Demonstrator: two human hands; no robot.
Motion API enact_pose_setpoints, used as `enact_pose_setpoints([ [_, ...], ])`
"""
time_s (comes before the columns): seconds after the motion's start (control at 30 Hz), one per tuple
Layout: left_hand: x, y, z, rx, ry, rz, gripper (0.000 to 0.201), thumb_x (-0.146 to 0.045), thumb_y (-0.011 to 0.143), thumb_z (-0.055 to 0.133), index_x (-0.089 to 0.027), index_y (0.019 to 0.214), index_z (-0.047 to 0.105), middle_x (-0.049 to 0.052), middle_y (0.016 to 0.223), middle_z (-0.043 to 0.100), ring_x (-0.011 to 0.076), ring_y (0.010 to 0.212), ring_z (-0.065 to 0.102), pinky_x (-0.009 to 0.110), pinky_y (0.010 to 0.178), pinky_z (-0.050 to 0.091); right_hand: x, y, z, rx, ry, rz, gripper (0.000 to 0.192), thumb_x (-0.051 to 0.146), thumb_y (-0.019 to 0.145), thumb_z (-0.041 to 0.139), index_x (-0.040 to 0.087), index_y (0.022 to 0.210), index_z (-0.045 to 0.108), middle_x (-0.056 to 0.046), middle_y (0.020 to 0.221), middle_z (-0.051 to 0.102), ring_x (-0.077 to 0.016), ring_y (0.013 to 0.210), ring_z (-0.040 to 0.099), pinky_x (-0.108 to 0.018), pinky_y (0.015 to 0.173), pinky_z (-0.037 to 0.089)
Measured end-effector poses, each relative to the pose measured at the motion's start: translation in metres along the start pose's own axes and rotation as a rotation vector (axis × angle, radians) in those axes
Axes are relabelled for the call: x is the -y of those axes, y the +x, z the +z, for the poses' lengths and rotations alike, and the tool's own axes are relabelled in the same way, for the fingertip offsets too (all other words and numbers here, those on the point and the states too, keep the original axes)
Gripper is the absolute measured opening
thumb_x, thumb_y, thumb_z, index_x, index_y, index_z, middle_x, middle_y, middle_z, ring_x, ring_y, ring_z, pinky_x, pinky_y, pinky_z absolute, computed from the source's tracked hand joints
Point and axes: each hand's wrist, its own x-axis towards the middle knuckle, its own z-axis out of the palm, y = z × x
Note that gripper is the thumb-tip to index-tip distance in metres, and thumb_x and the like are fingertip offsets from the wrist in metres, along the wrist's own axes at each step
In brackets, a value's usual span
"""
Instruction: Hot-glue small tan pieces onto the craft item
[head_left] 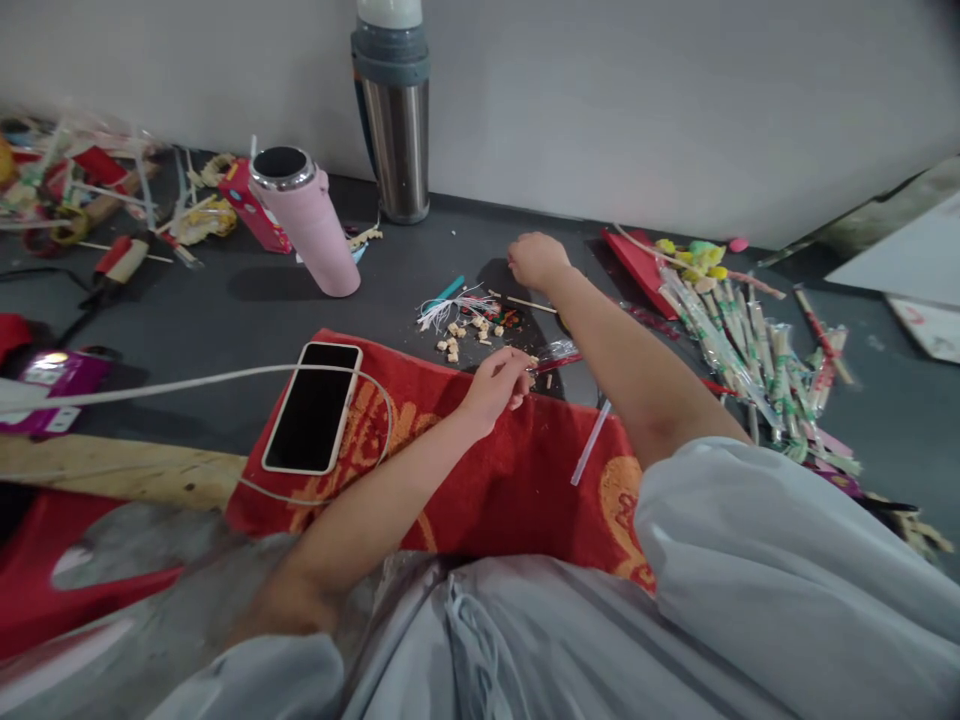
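Observation:
My left hand (495, 388) is over the far edge of the red patterned towel (517, 480), thumb and fingers pinched together. Its fingertips meet the near end of a clear plastic wrapper with a red strip (556, 356); what they hold is too small to make out. Farther out, my right hand (538, 262) is curled closed above the grey table, its fingertips mostly hidden. A thin wooden stick (531, 303) lies just below it. Small pale wooden pieces (452, 345) are scattered between the hands, beside a bundle of white threads (461, 308) and a teal stick (453, 288).
A phone (313, 408) with a white cable lies on the towel's left. Behind stand a pink tumbler (319, 230) and a steel thermos (397, 140). Several wrapped sticks (750, 340) are heaped at right. A clear tube (591, 443) lies on the towel. Clutter fills the far left.

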Motion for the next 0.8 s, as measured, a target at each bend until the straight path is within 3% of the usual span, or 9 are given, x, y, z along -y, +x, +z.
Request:
enact_pose_setpoints([
  [0.23, 0.000, 0.001, -0.001, 0.000, 0.008, 0.010, 0.014, -0.020, 0.083, 0.052, -0.017, 0.070, 0.053, -0.006, 0.044, 0.045, 0.0037, 0.034, 0.033, 0.016, 0.036, 0.022, -0.001, -0.030, -0.016, -0.045, 0.122, 0.039, 0.033, 0.011, 0.083, 0.045, 0.005, 0.107, 0.067, -0.021, 0.112, 0.066, -0.0346, 0.108, 0.060, -0.047, 0.093, 0.043],
  [0.47, 0.000, 0.003, 0.000, -0.005, 0.027, 0.047, 0.012, -0.021, 0.082, 0.051, -0.017, 0.071, 0.052, -0.007, 0.045, 0.045, 0.0034, 0.034, 0.033, 0.017, 0.036, 0.023, 0.008, -0.128, -0.042, -0.181, 0.255, 0.047, 0.027, 0.013, 0.079, 0.046, 0.013, 0.098, 0.066, -0.013, 0.099, 0.068, -0.0274, 0.094, 0.061, -0.036, 0.081, 0.043],
  [0.63, 0.001, 0.004, 0.000, -0.002, 0.070, 0.061, 0.011, -0.022, 0.081, 0.051, -0.018, 0.071, 0.052, -0.007, 0.045, 0.044, 0.0038, 0.033, 0.032, 0.019, 0.037, 0.023, 0.016, -0.193, -0.030, -0.084, 0.263, 0.026, 0.025, 0.012, 0.082, 0.046, 0.013, 0.094, 0.068, -0.012, 0.095, 0.070, -0.0235, 0.091, 0.061, -0.032, 0.078, 0.042],
  [0.8, 0.004, 0.008, -0.002, 0.021, 0.101, 0.100, 0.011, -0.024, 0.080, 0.050, -0.019, 0.071, 0.050, -0.007, 0.046, 0.044, 0.0040, 0.033, 0.032, 0.020, 0.037, 0.021, 0.023, -0.224, -0.005, -0.090, 0.263, 0.012, 0.031, 0.014, 0.090, 0.039, 0.011, 0.097, 0.068, -0.015, 0.101, 0.067, -0.0241, 0.099, 0.058, -0.034, 0.090, 0.042],
])
